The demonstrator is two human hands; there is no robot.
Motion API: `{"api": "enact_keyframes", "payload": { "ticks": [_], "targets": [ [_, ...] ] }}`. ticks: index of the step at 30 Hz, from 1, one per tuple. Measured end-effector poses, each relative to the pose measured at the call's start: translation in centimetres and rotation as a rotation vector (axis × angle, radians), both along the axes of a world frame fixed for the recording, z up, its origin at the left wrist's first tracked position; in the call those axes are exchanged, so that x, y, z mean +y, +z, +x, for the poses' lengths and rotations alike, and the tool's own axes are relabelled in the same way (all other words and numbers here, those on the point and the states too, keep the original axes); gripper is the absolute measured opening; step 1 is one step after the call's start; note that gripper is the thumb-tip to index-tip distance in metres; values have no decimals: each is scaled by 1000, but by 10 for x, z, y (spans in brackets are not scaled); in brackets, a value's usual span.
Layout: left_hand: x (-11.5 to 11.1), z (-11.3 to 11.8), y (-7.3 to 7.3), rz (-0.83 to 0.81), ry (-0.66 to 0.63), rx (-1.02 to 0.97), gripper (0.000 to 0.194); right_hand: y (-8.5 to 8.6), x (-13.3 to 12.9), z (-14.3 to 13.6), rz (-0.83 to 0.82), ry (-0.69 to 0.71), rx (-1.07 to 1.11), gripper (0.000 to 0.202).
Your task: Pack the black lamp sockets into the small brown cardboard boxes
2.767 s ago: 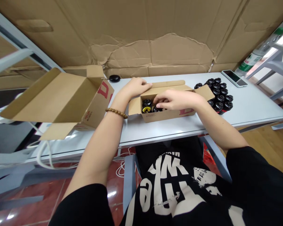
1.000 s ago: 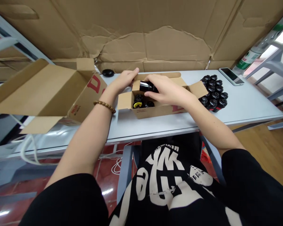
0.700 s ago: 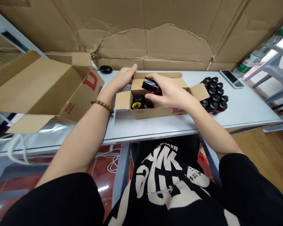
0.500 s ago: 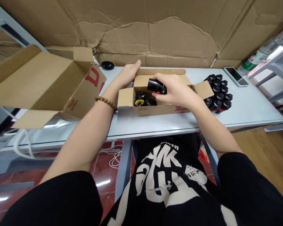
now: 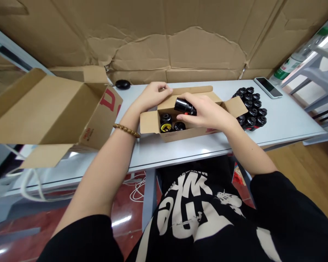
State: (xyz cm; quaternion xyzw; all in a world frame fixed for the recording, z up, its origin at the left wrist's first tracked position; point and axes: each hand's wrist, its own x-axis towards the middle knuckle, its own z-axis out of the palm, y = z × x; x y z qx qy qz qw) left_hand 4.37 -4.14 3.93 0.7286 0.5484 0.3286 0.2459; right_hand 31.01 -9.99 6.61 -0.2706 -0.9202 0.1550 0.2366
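In the head view, my right hand was closed around a black cylinder, thumb on the near side and fingers over the far side. The cylinder was held tilted, close to horizontal, above the open small carton; its smooth dark end pointed left, and a red mark showed beside my thumb.

My left hand was partly open, fingers bent, at the left corner of the carton's rear flap. I could not tell whether it gripped the flap or only rested there. A beaded bracelet encircled the left wrist.

Inside the small carton, at its left end, stood three black units; the front left unit carried a yellow ring. The left end flap and right end flap were folded outward.

A cluster of black units stood upright on the table, just right of the carton. Behind it lay a phone, near a bottle with a green cap. The large carton was positioned at far left, flaps open, a red letter on its side.
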Motion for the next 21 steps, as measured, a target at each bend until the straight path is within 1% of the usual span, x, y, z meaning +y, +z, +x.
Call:
{"api": "enact_keyframes", "payload": {
  "ticks": [4, 7, 10, 14, 18, 21],
  "targets": [
    [1, -1, 2, 22, 15, 23, 27, 2, 2, -1, -3, -16, -56, 46],
    [4, -1, -1, 4, 10, 32, 28, 2, 2, -3, -6, -21, -76, 45],
    [8, -1, -4, 16, -3, 57, 27, 1, 2, -4, 30, 8, -37, 45],
    [10, -3, -6, 29, 26, 143, 28, 0, 1, -6, 57, 20, 11, 54],
    [11, -7, -6, 1, 14, 223, 25, -1, 0, -8, 88, 5, -12, 43],
    [11, -11, -6, -14, -14, 229, 33, -2, 1, -8, 87, -9, -8, 44]
  ]
}}
